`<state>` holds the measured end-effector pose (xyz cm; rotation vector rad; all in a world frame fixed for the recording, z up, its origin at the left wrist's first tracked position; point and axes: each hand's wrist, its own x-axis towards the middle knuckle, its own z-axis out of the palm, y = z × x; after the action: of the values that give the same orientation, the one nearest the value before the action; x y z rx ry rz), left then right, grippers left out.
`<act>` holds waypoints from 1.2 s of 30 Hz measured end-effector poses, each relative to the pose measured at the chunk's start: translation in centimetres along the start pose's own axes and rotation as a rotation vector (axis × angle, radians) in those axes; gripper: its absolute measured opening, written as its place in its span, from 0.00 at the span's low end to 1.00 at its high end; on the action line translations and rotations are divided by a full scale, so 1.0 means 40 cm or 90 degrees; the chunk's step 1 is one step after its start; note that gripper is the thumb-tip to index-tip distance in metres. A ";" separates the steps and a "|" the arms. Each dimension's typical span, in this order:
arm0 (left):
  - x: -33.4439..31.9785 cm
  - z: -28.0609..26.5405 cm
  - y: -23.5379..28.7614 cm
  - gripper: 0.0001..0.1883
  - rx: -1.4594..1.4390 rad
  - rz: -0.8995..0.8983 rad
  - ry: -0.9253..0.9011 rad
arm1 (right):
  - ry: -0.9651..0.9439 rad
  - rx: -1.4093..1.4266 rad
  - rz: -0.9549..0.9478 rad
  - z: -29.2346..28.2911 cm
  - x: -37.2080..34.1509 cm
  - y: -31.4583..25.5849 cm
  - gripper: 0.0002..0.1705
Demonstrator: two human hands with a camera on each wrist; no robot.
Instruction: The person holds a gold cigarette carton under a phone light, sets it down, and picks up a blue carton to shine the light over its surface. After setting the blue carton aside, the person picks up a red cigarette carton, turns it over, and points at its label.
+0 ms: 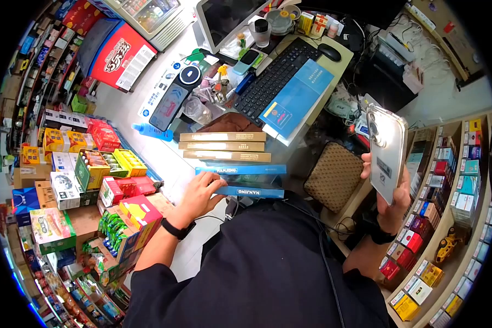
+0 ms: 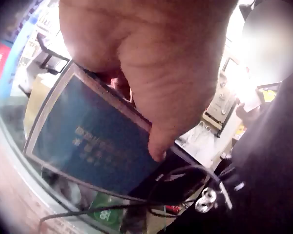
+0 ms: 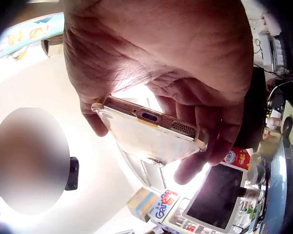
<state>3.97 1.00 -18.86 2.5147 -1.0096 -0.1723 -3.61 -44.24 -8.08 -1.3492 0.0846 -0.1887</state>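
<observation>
My left hand grips the nearer blue carton, which is marked NANJING and stands on edge. In the left wrist view, the thumb lies along the carton's dark blue face, and the other fingers go over its top edge. A second blue NANJING carton stands just beyond, followed by several brown-gold cartons in a row. My right hand holds a smartphone upright by its sides. Its charging port end faces the right wrist camera.
Past the cartons are a keyboard with a blue folder over it, a mouse and a monitor. Boxed snacks crowd the left side. Shelves of small packs line the right. A patterned cushion lies near my lap.
</observation>
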 end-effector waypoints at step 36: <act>0.140 -0.235 0.245 0.32 -1.303 -0.223 0.219 | -0.168 -0.031 -0.068 0.182 0.140 -0.082 0.68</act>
<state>4.36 -5.97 -5.95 0.6820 0.0690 -0.4937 2.84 -38.94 -3.01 -1.4168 -0.2070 -0.0978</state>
